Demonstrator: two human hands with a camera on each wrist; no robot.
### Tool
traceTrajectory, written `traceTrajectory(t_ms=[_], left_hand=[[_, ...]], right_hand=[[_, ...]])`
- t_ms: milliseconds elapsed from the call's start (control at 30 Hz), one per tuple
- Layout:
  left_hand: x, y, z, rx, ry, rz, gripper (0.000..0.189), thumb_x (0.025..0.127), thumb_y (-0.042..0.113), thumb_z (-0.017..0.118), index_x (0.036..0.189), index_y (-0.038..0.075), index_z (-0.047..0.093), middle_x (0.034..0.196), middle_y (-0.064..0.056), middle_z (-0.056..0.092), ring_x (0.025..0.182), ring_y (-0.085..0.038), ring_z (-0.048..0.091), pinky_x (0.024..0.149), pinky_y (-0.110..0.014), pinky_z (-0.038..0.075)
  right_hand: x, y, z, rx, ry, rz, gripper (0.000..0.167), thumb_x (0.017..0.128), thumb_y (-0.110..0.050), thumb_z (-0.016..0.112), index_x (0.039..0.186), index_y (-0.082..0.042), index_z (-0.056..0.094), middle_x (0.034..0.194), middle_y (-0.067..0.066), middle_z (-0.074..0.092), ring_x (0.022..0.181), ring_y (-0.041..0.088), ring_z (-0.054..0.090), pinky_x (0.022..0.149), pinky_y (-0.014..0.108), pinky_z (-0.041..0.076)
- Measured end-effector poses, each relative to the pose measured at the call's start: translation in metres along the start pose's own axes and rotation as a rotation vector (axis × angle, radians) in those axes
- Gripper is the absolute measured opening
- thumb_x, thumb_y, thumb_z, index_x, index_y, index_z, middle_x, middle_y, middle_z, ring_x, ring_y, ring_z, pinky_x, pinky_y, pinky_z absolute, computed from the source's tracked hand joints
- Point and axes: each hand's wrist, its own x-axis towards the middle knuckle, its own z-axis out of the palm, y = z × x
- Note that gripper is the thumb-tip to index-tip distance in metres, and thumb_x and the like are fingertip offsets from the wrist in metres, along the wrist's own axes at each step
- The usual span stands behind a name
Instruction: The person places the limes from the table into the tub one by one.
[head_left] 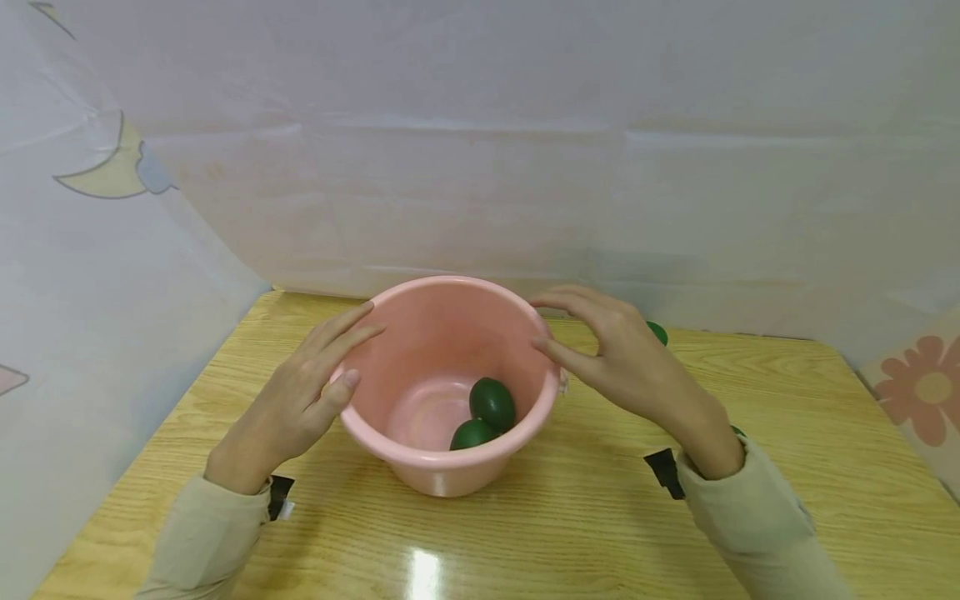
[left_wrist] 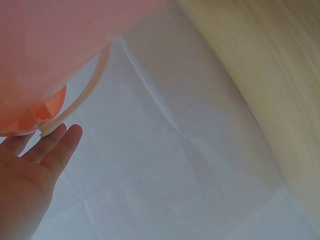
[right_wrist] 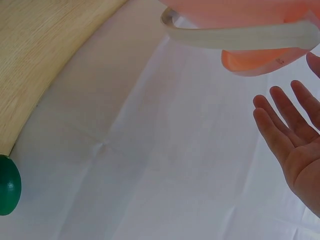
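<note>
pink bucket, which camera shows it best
The head view: the pink bucket appears nearly whole, showing its open top and inside. Both wrist views show only part of it, cut by the frame, with its pale handle.

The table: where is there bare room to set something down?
The table is bare between the sleeves, in front of the pink bucket, and along its right edge. Crowded: both sides of the bucket, at the left hand and right hand.

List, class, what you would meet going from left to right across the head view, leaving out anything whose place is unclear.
Printed yellow moon, left grip, pink bucket, right grip, printed flower.
</note>
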Motion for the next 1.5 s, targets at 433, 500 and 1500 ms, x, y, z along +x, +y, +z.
traceTrajectory(t_ms=[433, 500, 1500], left_hand=[[0.000, 0.000, -0.001, 0.010, 0.005, 0.006, 0.050, 0.096, 0.013, 0.048, 0.146, 0.016, 0.049, 0.159, -0.005, 0.037, 0.146, -0.027, 0.035, 0.108, -0.059, 0.037], [0.000, 0.000, 0.000, 0.009, 0.010, 0.010, 0.050, 0.096, 0.013, 0.048, 0.146, 0.015, 0.050, 0.159, -0.005, 0.037, 0.146, -0.027, 0.036, 0.108, -0.059, 0.038], [0.000, -0.001, -0.001, 0.000, 0.000, 0.007, 0.048, 0.097, 0.016, 0.046, 0.145, 0.014, 0.050, 0.159, -0.006, 0.037, 0.146, -0.028, 0.035, 0.108, -0.059, 0.037]], right_hand=[[-0.014, 0.005, -0.007, 0.015, -0.002, 0.097, 0.043, 0.092, -0.019, 0.071, 0.133, -0.013, 0.061, 0.134, 0.004, 0.064, 0.127, 0.025, 0.057, 0.103, 0.050, 0.047], [-0.017, 0.006, -0.008, 0.019, -0.003, 0.107, 0.044, 0.091, -0.019, 0.072, 0.134, -0.013, 0.061, 0.134, 0.004, 0.063, 0.128, 0.025, 0.057, 0.103, 0.050, 0.047], [-0.043, 0.024, -0.014, -0.034, -0.032, 0.208, 0.044, 0.094, -0.023, 0.069, 0.136, -0.013, 0.059, 0.135, 0.008, 0.061, 0.127, 0.030, 0.055, 0.098, 0.054, 0.048]])
